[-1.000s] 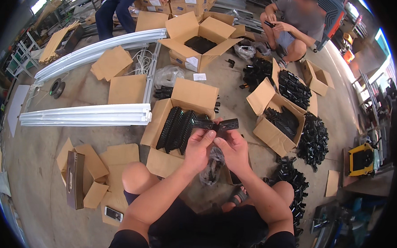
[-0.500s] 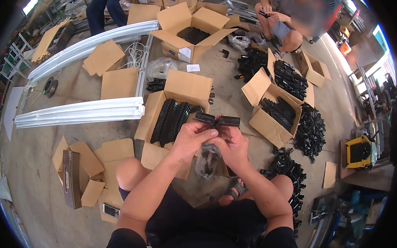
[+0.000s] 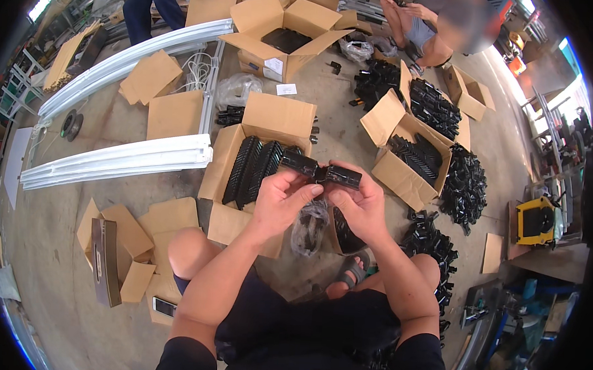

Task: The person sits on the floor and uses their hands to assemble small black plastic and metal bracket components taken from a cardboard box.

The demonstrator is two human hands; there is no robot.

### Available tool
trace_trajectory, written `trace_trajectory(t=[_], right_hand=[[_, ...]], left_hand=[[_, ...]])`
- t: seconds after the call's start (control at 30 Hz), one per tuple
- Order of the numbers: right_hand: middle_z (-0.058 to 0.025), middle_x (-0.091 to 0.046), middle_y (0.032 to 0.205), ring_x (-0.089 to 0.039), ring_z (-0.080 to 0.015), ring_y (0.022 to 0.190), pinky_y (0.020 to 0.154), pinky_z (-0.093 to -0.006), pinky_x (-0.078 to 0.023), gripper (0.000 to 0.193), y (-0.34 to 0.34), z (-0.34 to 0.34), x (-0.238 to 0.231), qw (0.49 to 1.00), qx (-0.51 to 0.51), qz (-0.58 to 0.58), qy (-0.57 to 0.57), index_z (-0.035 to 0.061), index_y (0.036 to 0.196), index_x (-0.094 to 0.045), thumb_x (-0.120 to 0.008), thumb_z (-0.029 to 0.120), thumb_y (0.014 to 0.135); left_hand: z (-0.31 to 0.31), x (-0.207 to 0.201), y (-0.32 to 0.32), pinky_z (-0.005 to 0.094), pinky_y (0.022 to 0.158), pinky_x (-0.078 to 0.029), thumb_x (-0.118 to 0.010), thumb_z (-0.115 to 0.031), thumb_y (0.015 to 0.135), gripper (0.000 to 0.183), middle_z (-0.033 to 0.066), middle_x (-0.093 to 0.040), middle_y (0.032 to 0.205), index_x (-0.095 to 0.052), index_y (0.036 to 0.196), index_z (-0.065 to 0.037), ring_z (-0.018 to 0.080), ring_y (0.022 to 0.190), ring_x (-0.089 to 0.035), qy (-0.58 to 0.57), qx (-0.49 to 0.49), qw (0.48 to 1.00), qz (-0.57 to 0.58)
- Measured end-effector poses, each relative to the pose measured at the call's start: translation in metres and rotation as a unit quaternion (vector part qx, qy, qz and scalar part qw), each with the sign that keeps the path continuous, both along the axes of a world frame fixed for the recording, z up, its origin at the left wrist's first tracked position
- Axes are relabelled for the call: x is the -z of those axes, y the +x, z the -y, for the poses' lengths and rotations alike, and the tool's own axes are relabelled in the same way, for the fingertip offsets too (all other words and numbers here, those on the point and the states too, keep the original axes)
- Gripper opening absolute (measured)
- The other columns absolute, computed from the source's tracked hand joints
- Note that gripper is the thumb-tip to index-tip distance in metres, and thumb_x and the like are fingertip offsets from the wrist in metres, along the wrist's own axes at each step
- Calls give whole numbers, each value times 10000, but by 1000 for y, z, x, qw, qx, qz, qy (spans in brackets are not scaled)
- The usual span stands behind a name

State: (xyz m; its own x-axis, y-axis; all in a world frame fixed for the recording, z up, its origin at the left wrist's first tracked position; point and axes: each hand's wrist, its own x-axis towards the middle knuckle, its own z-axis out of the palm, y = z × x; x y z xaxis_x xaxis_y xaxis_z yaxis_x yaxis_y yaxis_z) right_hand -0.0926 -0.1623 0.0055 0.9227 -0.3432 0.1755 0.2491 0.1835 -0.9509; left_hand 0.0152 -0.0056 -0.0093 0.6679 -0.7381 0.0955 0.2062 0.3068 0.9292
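Note:
Between my hands is a black two-armed bracket (image 3: 344,176), raised above the floor in front of my knees. My left hand (image 3: 277,201) pinches its left arm near the middle, thumb on the near side. My right hand (image 3: 360,204) grips the right arm, fingers behind it and thumb below. Just beyond my left hand stands an open cardboard box (image 3: 279,118) with neat rows of similar black pieces (image 3: 247,173). Below the bracket lies a crumpled clear plastic bag (image 3: 309,228); its contents are hard to make out.
Loose black brackets lie heaped on the right (image 3: 465,189). Another open box (image 3: 409,180) of them stands beside that heap. White metal rails (image 3: 119,163) stretch across the left. A phone (image 3: 164,307) rests on cardboard by my left knee. Farther back, a person (image 3: 419,25) crouches, holding a small black item.
Both hands have spread slightly apart and turned the bracket, so its arms now show broader faces. The view has shifted a little. The crouching person's hands have risen.

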Motion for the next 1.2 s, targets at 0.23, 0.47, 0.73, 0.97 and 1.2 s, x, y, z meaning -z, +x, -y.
trace_trajectory(t=[0.23, 0.47, 0.73, 0.97, 1.2], right_hand=[[-90, -688, 1157, -660, -125, 994, 838, -277, -552, 359, -7, 4, -6, 999, -2, -20, 41, -54, 1286, -586, -699, 52, 962], [-91, -686, 1168, -653, -140, 1065, 910, -285, -526, 356, -9, 9, -9, 1000, -18, 1, 20, -49, 1297, -573, -681, 37, 969], [-99, -680, 1183, -669, -150, 1053, 846, -302, -573, 326, -9, 13, -3, 997, -37, -37, 60, -25, 1290, -554, -653, 68, 993], [-111, -666, 1136, -673, -185, 1006, 829, -319, -564, 360, -8, 21, -3, 996, -36, -76, 6, -25, 1294, -570, -674, 125, 983], [-102, -655, 984, -625, -156, 905, 800, -306, -498, 339, -6, 32, -8, 963, -20, -93, -252, -14, 1180, -672, -751, 198, 927]], left_hand=[[1, 2, -1, 298, 962, -523, -697, -46, 957, 383, 97, -705, 1200, -607, 1319, 39, 135, 1062, -666, -46, 3, 999, -11], [5, 3, 1, 331, 991, -537, -649, 16, 968, 353, 145, -687, 1235, -584, 1313, 63, 182, 1104, -671, -31, 14, 999, -5], [7, 7, -1, 322, 978, -539, -652, 15, 968, 358, 148, -694, 1213, -582, 1316, 62, 185, 1092, -678, -49, 6, 999, -11], [9, 8, -3, 295, 969, -527, -673, -1, 958, 401, 117, -706, 1193, -572, 1340, 62, 143, 1082, -661, 2, -6, 1000, 14], [9, 0, -2, 280, 933, -538, -707, -10, 930, 486, 95, -716, 1180, -548, 1384, 60, 108, 1053, -662, 103, 40, 991, 72]])
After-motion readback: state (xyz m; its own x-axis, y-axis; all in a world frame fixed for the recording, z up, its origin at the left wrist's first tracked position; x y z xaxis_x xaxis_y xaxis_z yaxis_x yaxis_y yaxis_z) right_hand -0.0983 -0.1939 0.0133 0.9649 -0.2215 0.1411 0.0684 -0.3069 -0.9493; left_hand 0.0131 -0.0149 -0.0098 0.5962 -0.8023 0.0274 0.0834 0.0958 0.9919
